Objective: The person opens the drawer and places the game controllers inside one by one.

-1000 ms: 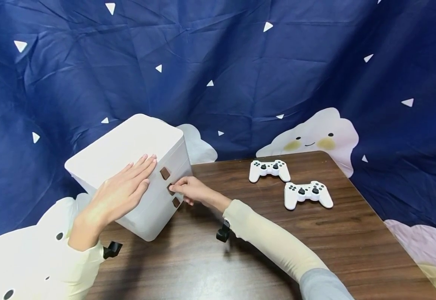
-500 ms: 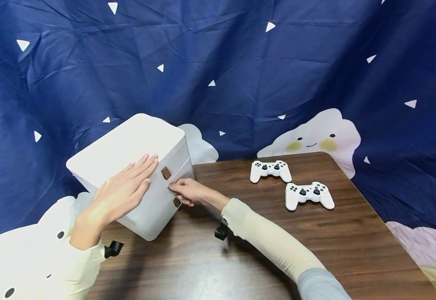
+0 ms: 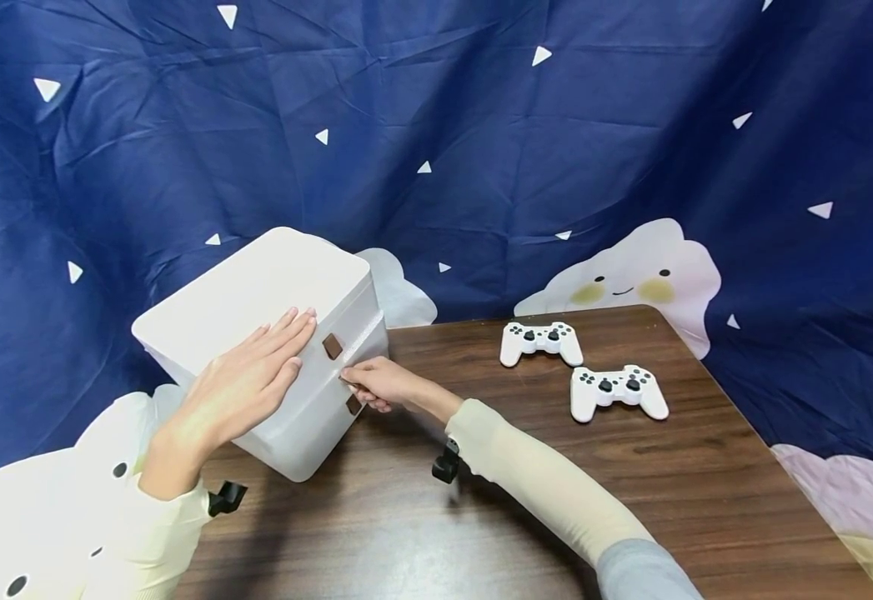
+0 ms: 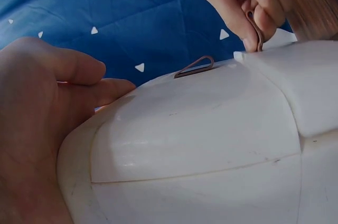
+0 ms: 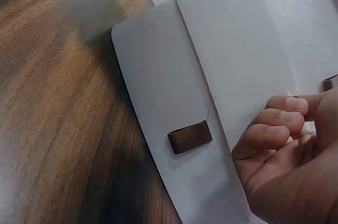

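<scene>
A white drawer cabinet (image 3: 256,283) with brown loop pull tabs on its front stands at the left of the table. My left hand (image 3: 244,383) rests on its top near the front edge, fingers straight. With thumb and fingers, my right hand (image 3: 383,379) pinches the middle pull tab (image 4: 259,39). The middle drawer (image 4: 301,71) sticks out slightly past the top one. Above it is the top pull tab (image 3: 333,346); below, the bottom pull tab (image 5: 190,138) stands free beside my right hand. What the drawers contain is hidden.
Two white game controllers, a rear one (image 3: 541,342) and a nearer one (image 3: 619,393), lie at the right on the brown wooden table (image 3: 421,533). A dark blue cloth (image 3: 436,150) with white triangles and clouds hangs behind.
My right hand took hold of the middle pull tab and drew the middle drawer out a little. The left hand has stayed on the cabinet's top.
</scene>
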`<state>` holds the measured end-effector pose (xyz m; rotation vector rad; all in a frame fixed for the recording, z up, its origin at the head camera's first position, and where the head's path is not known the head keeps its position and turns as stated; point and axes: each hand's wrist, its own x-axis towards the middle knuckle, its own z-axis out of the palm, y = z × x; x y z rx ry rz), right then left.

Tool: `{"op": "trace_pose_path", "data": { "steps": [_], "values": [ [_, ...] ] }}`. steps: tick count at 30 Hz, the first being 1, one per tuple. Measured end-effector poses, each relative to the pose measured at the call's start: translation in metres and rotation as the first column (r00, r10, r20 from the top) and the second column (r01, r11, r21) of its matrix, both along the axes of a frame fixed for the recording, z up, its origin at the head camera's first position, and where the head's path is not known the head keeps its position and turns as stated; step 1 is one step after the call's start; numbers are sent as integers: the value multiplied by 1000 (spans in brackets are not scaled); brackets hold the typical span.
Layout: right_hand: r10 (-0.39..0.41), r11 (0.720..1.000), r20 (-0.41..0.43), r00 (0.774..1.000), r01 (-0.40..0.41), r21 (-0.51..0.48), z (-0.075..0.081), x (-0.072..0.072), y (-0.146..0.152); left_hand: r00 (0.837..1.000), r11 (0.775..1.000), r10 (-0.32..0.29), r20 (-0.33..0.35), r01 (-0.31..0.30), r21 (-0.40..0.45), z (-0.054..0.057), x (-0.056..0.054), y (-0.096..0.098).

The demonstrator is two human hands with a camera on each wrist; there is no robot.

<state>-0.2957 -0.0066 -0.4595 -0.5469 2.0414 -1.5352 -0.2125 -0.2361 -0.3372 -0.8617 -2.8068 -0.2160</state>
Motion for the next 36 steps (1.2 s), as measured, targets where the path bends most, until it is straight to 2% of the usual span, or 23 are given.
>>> {"op": "trace_pose_path", "data": {
  "steps": [6, 14, 26, 36],
  "values": [
    [-45, 999, 24, 999, 45, 6, -1, 8, 12, 1000, 1000, 5, 2, -5, -5, 0, 1, 1],
    [-43, 999, 33, 999, 44, -18, -4, 20, 35, 1000, 1000, 1, 5, -1, -11, 0, 0, 0],
    [-30, 1000, 16, 999, 30, 4, -5, 38, 69, 1000, 1000, -5, 10, 5, 11, 1, 1, 1],
    [-25, 1000, 47, 999, 25, -5, -6, 48, 86, 1000, 1000, -8, 8, 8, 4, 0, 0, 0]
  ]
}}
